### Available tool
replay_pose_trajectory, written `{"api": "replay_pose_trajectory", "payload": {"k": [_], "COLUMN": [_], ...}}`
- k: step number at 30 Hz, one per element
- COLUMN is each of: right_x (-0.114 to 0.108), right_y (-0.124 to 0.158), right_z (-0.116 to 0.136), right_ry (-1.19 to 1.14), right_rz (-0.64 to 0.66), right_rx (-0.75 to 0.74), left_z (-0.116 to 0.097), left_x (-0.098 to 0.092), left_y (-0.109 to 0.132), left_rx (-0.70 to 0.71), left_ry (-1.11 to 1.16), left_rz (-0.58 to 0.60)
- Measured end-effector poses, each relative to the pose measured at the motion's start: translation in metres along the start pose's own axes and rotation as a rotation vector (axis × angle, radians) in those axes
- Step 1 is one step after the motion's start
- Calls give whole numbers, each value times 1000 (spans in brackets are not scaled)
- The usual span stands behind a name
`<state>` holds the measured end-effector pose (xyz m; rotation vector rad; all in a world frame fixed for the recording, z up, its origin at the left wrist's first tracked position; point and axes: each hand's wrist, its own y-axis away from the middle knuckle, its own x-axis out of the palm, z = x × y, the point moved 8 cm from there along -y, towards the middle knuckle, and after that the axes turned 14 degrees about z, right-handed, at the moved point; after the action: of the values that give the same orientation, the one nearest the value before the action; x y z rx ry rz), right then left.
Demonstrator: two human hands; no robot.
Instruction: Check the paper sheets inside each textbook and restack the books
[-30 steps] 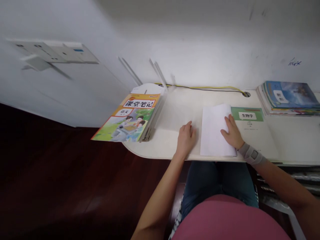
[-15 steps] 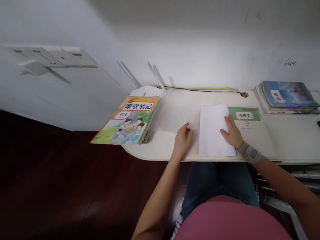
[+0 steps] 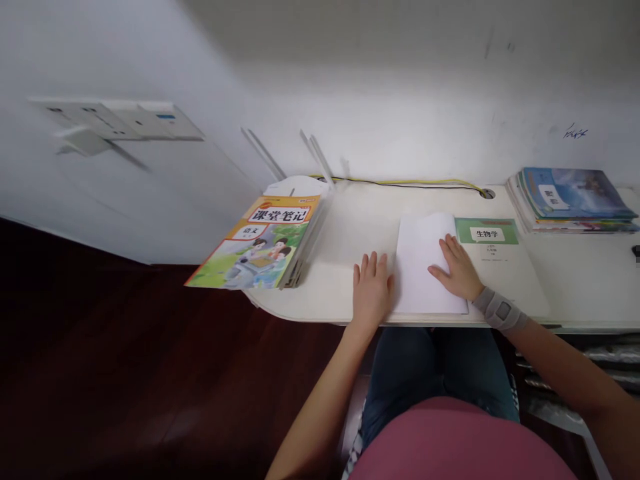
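Observation:
A sheet of blank white paper (image 3: 423, 267) lies on the white desk (image 3: 335, 247) in front of me; whether it is one sheet or a folded cover I cannot tell. To its right, partly behind my hand, is a textbook (image 3: 505, 273) with a green band across its cover. My right hand (image 3: 456, 268), with a grey band at the wrist, rests open across the paper's right side, fingers near the textbook's edge. Just left of the paper, my left hand (image 3: 373, 287) lies open, palm down, its thumb side beside the paper's left edge.
A stack of books with a colourful top cover (image 3: 260, 247) overhangs the desk's left end, by a white device with antennas (image 3: 300, 183). Another book stack (image 3: 575, 197) stands at the back right. A yellow cable (image 3: 425, 181) runs along the wall to a desk hole.
My left hand has turned palm down, its fingers straightened out, and moved closer to the paper. My right hand has slid slightly left over the paper, which now lies flatter.

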<state>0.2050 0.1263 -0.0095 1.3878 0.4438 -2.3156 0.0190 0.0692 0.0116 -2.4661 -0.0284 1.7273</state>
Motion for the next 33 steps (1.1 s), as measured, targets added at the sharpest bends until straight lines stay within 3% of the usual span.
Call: {"api": "replay_pose_trajectory", "payload": {"k": [4,8,10,13,16,20,25,33], "right_x": [0,-24,-33,-33,-26,-20,-20,-18], "right_y": [-8,-40,-60,-83,-88,-84,-82,-80], "right_z": [-16,-60,-76,-77,-67,-61,-55,-43], "right_ry": [-79,-253,-247,-176,-32,57,81,248], "right_rz": [37,-29,-35,-14,-5,21,78,95], "right_rx": [-10,27,66,67,68,59,-8,59], "left_z": [-56,-121,-144,-166,-169,-158,-149,-142], "left_x": [2,20,32,47,56,64,62,62], "left_y": [6,5,2,-2,-6,-8,-6,-4], "left_rx": [194,347,366,392,358,281,263,231], "left_ry": [4,-8,-56,-121,-160,-177,-197,-185], "left_rz": [23,141,202,282,316,350,349,342]}}
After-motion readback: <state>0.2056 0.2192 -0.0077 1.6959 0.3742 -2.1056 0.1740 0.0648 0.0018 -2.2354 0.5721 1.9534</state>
